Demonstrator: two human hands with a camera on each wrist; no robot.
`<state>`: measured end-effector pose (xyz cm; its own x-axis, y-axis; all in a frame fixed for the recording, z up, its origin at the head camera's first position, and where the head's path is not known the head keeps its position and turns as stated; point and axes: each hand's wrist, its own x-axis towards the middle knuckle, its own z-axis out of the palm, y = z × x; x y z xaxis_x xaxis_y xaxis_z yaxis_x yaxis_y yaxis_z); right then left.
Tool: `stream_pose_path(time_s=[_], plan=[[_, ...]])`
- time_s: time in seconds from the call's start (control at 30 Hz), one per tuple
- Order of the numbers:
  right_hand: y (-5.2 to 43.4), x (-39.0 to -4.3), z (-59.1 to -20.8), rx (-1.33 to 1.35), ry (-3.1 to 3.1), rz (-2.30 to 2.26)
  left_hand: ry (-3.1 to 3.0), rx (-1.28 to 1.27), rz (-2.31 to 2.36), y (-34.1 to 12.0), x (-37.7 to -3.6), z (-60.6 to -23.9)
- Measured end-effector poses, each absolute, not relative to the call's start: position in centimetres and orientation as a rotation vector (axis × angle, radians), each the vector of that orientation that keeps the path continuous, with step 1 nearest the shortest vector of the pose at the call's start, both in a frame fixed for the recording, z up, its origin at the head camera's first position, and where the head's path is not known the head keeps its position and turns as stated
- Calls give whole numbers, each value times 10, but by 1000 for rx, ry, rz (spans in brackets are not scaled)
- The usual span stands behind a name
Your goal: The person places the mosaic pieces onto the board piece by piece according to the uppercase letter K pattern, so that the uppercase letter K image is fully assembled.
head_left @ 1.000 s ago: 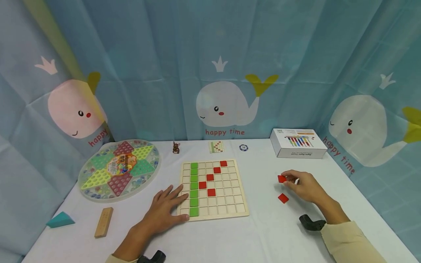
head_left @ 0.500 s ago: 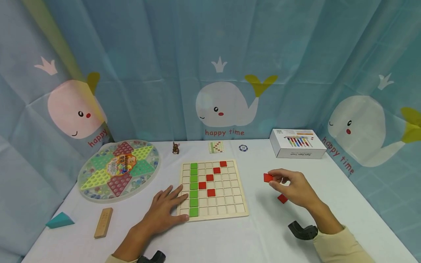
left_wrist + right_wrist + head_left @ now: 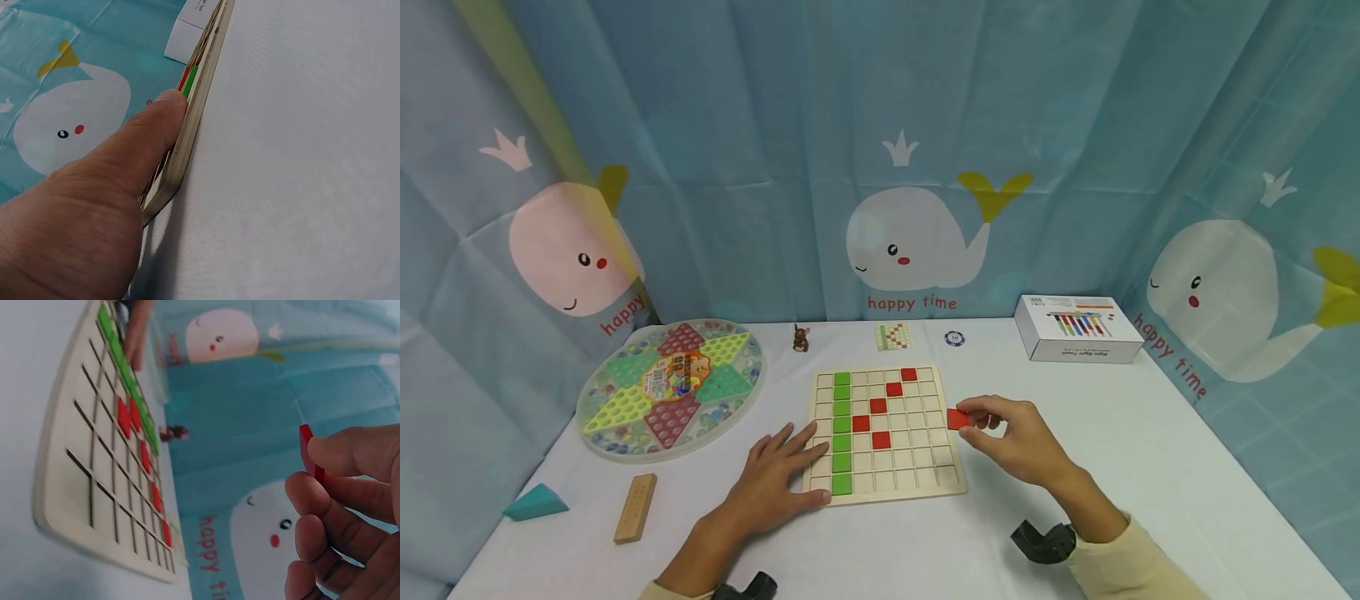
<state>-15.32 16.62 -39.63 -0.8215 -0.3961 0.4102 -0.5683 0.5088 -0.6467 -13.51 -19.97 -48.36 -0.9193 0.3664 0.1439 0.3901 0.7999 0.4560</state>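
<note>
A wooden grid board (image 3: 917, 458) lies on the table, with a column of green tiles (image 3: 842, 442) toward its left side. Several red tiles (image 3: 877, 406) form a diagonal, plus one below it. My left hand (image 3: 775, 479) rests with spread fingers on the board's left edge; the left wrist view shows its thumb (image 3: 140, 147) along the rim. Between thumb and fingertips, my right hand (image 3: 1018, 437) pinches a red square tile (image 3: 957, 419) at the board's right edge. In the right wrist view that tile (image 3: 306, 450) is seen nearly edge-on, above the table and apart from the board.
Behind the board stand a small brown figurine (image 3: 801, 337), a pattern card (image 3: 892, 336) and a chip (image 3: 955, 338). A white box (image 3: 1078, 329) is at back right. Left are a round star-patterned game board (image 3: 673, 387), a wooden block (image 3: 636, 508) and a teal wedge (image 3: 537, 503).
My right hand has lifted the red tile and carried it left to the board's right edge. The loose red tile on the table is now hidden behind that hand. The left hand stays put.
</note>
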Motion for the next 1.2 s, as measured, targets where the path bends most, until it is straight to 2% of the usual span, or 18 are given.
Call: stream_pose_path(time_s=[0.27, 0.63, 1.2], plan=[[137, -160, -414, 940, -2590, 1247, -2921, -632, -766, -199, -135, -484], [119, -169, -436, 936, -2670, 1308, -2926, -639, -782, -199, -135, -482], [111, -174, -463, 985, -2787, 1195, -2904, -654, -767, -200, -136, -483]])
